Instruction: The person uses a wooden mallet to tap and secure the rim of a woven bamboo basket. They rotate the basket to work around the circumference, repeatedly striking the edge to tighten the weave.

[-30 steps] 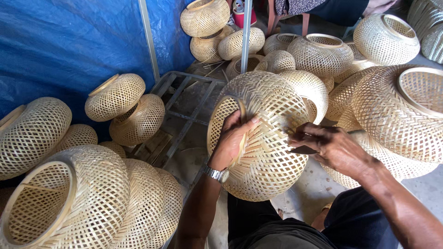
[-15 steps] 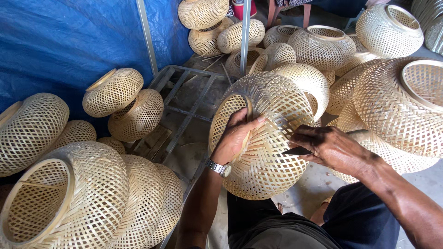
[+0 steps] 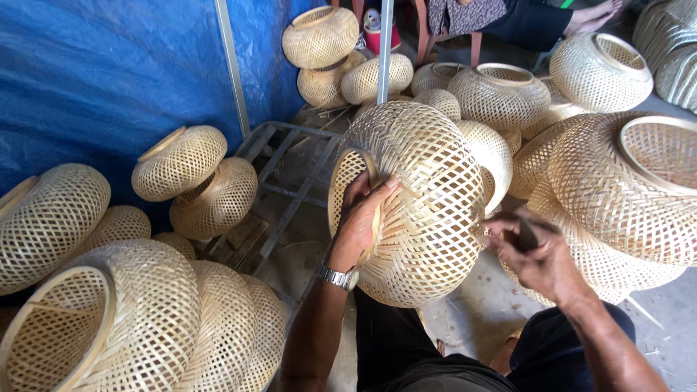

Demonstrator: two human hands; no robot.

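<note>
A round woven bamboo lampshade rests on my lap, its open rim turned to the left. My left hand, with a metal wristwatch, grips that rim, the thumb inside the opening. My right hand presses against the shade's right side and is closed on a small dark tool, mostly hidden by the fingers. Loose strip ends stick out of the weave near my right hand.
Many similar woven shades lie around: a stack at lower left, two by the blue tarp, large ones at right, more behind. A grey metal frame lies on the floor. Another person's legs show at the top.
The shade has been turned a little, its rim now further toward me. My left hand shifted along the rim; my right hand stays at the shade's right side.
</note>
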